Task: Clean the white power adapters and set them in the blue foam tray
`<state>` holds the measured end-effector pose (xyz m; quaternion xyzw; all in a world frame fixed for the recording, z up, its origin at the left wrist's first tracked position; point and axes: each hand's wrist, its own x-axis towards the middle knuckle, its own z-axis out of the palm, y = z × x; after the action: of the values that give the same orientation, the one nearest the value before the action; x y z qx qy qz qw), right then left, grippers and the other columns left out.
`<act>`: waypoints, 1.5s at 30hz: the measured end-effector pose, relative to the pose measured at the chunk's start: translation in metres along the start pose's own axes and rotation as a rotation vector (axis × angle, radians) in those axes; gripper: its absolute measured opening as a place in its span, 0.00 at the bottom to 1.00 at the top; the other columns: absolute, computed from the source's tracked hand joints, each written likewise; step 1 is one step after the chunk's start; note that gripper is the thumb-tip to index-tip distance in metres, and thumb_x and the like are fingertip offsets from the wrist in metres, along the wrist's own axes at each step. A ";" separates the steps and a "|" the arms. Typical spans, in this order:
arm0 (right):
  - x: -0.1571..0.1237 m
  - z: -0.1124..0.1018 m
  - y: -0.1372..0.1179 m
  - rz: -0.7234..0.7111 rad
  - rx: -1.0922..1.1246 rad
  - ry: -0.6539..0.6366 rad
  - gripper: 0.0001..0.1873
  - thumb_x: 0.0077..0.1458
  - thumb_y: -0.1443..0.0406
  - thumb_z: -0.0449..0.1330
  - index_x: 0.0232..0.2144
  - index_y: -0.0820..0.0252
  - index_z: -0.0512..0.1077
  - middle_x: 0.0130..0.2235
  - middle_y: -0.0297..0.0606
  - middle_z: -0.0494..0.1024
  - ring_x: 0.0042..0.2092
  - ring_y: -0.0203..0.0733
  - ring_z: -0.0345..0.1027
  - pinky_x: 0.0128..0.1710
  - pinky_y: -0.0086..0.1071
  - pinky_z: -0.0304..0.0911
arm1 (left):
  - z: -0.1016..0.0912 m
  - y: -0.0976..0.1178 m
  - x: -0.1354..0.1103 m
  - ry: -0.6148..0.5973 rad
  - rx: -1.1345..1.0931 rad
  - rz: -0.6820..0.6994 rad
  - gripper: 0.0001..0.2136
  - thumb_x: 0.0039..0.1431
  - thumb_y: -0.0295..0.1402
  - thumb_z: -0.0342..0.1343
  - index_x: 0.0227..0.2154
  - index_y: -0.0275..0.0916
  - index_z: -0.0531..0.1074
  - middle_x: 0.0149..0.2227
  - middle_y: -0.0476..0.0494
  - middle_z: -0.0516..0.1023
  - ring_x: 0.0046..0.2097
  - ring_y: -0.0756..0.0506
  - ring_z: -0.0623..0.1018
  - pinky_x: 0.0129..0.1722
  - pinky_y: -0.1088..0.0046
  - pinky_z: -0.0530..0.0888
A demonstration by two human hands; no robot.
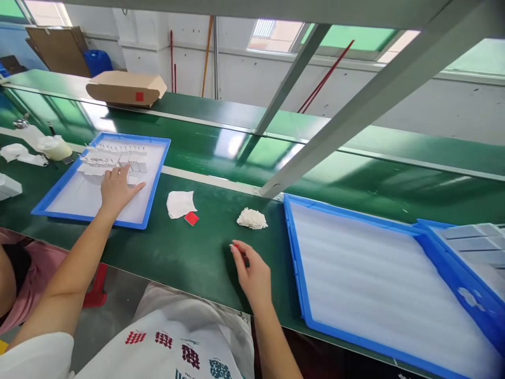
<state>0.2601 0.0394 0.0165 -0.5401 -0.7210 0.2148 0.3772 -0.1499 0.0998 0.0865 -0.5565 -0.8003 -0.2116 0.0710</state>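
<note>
My left hand (117, 188) reaches into a blue-rimmed tray (154, 185) at the left. Its fingers are spread, with the fingertips on the rows of small white parts (114, 158) lying there. My right hand (252, 273) rests near the front edge of the green table (189, 252). Thumb and forefinger are pinched on a small red piece (235, 246). A crumpled white wad (252, 218) lies just beyond that hand. A white sheet (180, 203) and a red square (191, 218) lie between the two hands.
A large blue tray with a white ribbed liner (379, 295) fills the right, and another blue tray (469, 252) overlaps it. A cardboard box (126, 88) sits on the far belt. A tape roll (55, 148) and white rags lie at the left. Another person in pink (23, 279) sits at the left.
</note>
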 end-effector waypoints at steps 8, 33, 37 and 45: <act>0.040 -0.027 0.048 -0.040 -0.353 0.150 0.23 0.65 0.54 0.53 0.54 0.63 0.70 0.43 0.51 0.75 0.44 0.53 0.70 0.47 0.47 0.69 | -0.001 0.001 0.013 -0.059 0.026 0.095 0.17 0.58 0.33 0.54 0.51 0.39 0.74 0.64 0.33 0.63 0.62 0.30 0.67 0.59 0.52 0.69; 0.078 0.021 0.005 -0.303 -0.392 0.054 0.25 0.66 0.59 0.54 0.62 0.60 0.65 0.63 0.52 0.66 0.66 0.57 0.55 0.66 0.55 0.53 | 0.046 0.099 -0.034 -0.324 0.075 0.254 0.15 0.66 0.29 0.46 0.51 0.36 0.73 0.48 0.35 0.78 0.48 0.37 0.79 0.42 0.63 0.76; 0.076 0.072 -0.048 -0.587 -0.398 -0.398 0.19 0.67 0.63 0.53 0.59 0.53 0.69 0.61 0.44 0.71 0.60 0.49 0.62 0.56 0.42 0.63 | 0.050 0.098 -0.035 -0.303 0.091 0.259 0.15 0.65 0.29 0.47 0.50 0.34 0.73 0.50 0.32 0.78 0.51 0.34 0.77 0.46 0.60 0.76; 0.109 0.031 -0.012 -0.265 -0.622 -0.324 0.16 0.68 0.66 0.50 0.48 0.63 0.76 0.46 0.53 0.74 0.46 0.55 0.63 0.43 0.43 0.60 | 0.065 0.093 -0.036 -0.383 0.067 0.403 0.23 0.66 0.24 0.42 0.61 0.29 0.66 0.64 0.30 0.68 0.66 0.36 0.66 0.67 0.56 0.62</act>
<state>0.2143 0.1410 0.0400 -0.4901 -0.8657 0.0176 0.1006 -0.0426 0.1229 0.0392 -0.7318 -0.6787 -0.0574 -0.0225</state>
